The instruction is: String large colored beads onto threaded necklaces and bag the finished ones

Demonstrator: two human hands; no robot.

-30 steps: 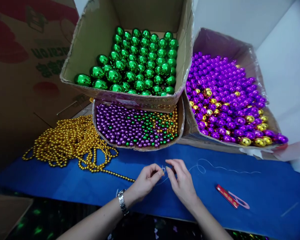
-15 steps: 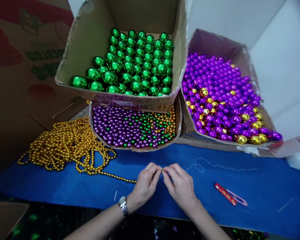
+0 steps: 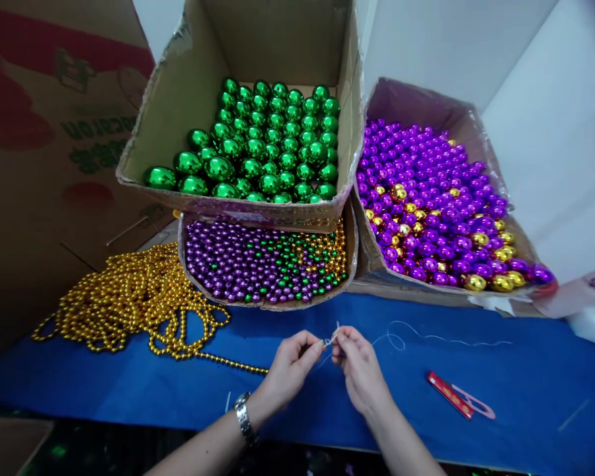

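My left hand (image 3: 296,362) pinches a thin white string between thumb and forefinger above the blue cloth. Close beside it, my right hand (image 3: 356,360) is closed on the same string, which forms a small loop between the fingertips. From the hands the string (image 3: 429,337) trails off to the right in a loose curl. A strand of gold beads (image 3: 233,363) runs from a tangled heap (image 3: 129,291) on the left to behind my left wrist. Whether it joins the string cannot be seen.
A box of large green balls (image 3: 250,168) sits above a bin of small purple, green and gold beads (image 3: 238,264). To the right is a box of purple and gold beads (image 3: 426,218). A red-sleeved pink-handled tool (image 3: 451,395) lies on the blue cloth (image 3: 377,423).
My fingertips have moved slightly apart, and a small string loop now shows between them. My right hand has turned and tilted upward. The camera view has shifted a little.
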